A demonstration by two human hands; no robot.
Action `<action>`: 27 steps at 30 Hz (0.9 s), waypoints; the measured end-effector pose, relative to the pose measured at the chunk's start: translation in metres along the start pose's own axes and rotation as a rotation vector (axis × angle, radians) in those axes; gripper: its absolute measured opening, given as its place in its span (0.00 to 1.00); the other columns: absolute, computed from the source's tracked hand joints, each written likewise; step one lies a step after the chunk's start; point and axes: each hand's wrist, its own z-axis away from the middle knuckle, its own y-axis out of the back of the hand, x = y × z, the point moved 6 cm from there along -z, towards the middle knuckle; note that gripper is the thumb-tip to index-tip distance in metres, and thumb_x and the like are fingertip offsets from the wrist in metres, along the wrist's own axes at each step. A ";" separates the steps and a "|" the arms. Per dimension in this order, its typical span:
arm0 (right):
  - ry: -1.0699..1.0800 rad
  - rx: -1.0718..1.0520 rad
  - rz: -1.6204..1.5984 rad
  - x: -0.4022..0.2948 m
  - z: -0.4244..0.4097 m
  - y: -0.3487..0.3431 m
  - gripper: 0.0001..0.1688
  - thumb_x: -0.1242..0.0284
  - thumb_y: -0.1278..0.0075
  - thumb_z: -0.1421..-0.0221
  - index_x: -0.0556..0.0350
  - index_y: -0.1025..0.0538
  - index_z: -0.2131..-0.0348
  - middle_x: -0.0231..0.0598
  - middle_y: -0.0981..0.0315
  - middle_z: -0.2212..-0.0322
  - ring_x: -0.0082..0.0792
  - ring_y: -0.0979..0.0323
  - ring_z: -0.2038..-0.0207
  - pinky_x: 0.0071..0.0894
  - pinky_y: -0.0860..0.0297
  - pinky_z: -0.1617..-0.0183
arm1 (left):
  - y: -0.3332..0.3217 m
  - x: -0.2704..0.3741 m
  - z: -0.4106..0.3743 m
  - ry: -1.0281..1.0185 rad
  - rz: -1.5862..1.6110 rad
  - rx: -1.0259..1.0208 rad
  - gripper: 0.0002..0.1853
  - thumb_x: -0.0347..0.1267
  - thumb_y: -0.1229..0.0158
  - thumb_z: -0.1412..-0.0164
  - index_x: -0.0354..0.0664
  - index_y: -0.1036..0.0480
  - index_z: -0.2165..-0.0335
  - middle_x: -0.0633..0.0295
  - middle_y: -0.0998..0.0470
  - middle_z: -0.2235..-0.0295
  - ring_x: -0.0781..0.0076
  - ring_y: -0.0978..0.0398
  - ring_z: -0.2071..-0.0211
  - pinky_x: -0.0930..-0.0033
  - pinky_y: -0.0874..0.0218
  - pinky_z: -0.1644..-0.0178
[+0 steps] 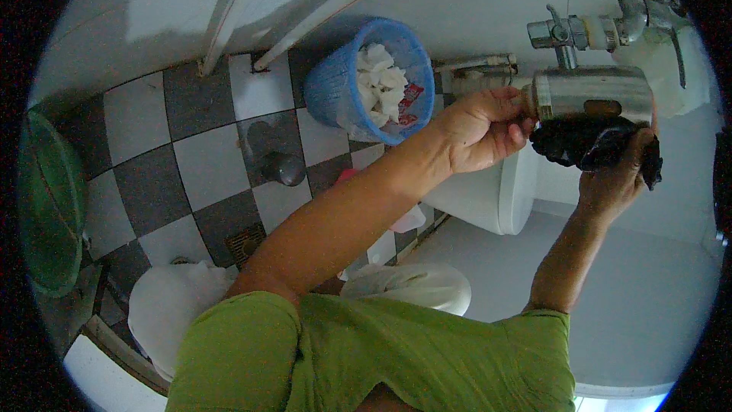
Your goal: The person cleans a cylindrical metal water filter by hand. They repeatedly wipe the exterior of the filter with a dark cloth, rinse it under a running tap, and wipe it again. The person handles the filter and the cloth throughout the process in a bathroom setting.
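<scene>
A brushed-metal cylinder (pixel 595 88) lies sideways below a wall valve (pixel 549 34), its ringed, narrower end towards the left. My left hand (pixel 489 131) grips that end with thumb and fingers. At the wider end, my right hand (pixel 612 183) holds the cylinder from below, together with a crumpled, glossy black thing (pixel 595 140) whose material I cannot tell. An oblong dark opening or mark shows on the cylinder's side. The valve's short spout comes down right at the cylinder's upper side; whether they touch I cannot tell.
A blue waste basket (pixel 357 91) with crumpled paper stands by the wall pipes (pixel 337 6). Beyond my left forearm is a white toilet (pixel 517 200). A green basin (pixel 51 200) stands far left; a floor drain (pixel 245 242) and a dark rounded object (pixel 284 169) are on the checkered tiles.
</scene>
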 end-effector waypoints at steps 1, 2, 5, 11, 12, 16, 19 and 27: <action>-0.003 0.045 -0.030 0.002 0.001 0.002 0.25 0.59 0.56 0.44 0.57 0.34 0.53 0.34 0.35 0.66 0.26 0.36 0.65 0.26 0.35 0.63 | 0.002 0.000 -0.001 -0.004 -0.019 0.019 0.06 0.27 0.48 0.46 0.37 0.30 0.67 0.59 0.26 0.71 0.73 0.28 0.72 0.80 0.35 0.75; -0.005 0.090 -0.061 0.004 0.001 0.003 0.23 0.62 0.56 0.43 0.56 0.34 0.52 0.31 0.35 0.70 0.23 0.37 0.69 0.23 0.36 0.68 | 0.004 0.001 -0.002 -0.009 -0.038 0.038 0.07 0.28 0.47 0.47 0.38 0.30 0.67 0.60 0.26 0.71 0.73 0.28 0.73 0.80 0.35 0.75; 0.020 0.070 -0.084 0.003 0.006 0.000 0.22 0.65 0.56 0.43 0.56 0.35 0.51 0.30 0.35 0.72 0.22 0.38 0.71 0.22 0.37 0.69 | 0.005 0.002 -0.001 -0.019 -0.047 0.090 0.04 0.26 0.49 0.46 0.39 0.31 0.68 0.59 0.26 0.71 0.72 0.28 0.73 0.80 0.36 0.76; 0.066 -0.096 0.014 0.037 0.033 -0.007 0.20 0.72 0.59 0.42 0.59 0.40 0.51 0.37 0.35 0.64 0.26 0.37 0.63 0.27 0.37 0.60 | 0.010 0.042 0.010 -0.070 -0.729 0.423 0.12 0.35 0.42 0.50 0.42 0.29 0.67 0.63 0.26 0.71 0.73 0.29 0.72 0.73 0.35 0.72; 0.023 -0.101 0.102 0.050 0.042 -0.008 0.19 0.73 0.60 0.42 0.60 0.39 0.52 0.39 0.36 0.63 0.27 0.37 0.63 0.28 0.35 0.62 | 0.007 0.053 0.016 -0.071 -0.922 0.541 0.13 0.37 0.42 0.50 0.43 0.29 0.67 0.64 0.26 0.71 0.73 0.29 0.71 0.71 0.36 0.71; -0.484 -0.382 -0.084 0.082 0.095 -0.046 0.25 0.78 0.52 0.51 0.58 0.39 0.52 0.36 0.34 0.64 0.26 0.34 0.66 0.20 0.35 0.68 | 0.002 0.051 0.034 0.309 -1.420 0.618 0.22 0.50 0.42 0.52 0.49 0.29 0.62 0.69 0.28 0.67 0.77 0.33 0.67 0.70 0.40 0.67; -0.222 -0.558 0.018 0.087 0.100 -0.077 0.31 0.83 0.52 0.59 0.58 0.39 0.52 0.40 0.35 0.60 0.34 0.36 0.57 0.27 0.37 0.55 | 0.005 0.040 0.044 0.346 -1.388 0.477 0.25 0.50 0.42 0.53 0.51 0.31 0.57 0.69 0.28 0.65 0.77 0.33 0.66 0.72 0.41 0.68; -0.079 -0.782 0.005 0.100 0.126 -0.115 0.39 0.83 0.46 0.62 0.54 0.41 0.48 0.48 0.41 0.52 0.39 0.34 0.56 0.34 0.35 0.53 | 0.008 0.119 0.114 0.290 -1.812 0.795 0.21 0.36 0.43 0.51 0.41 0.31 0.57 0.62 0.27 0.63 0.72 0.29 0.65 0.72 0.37 0.61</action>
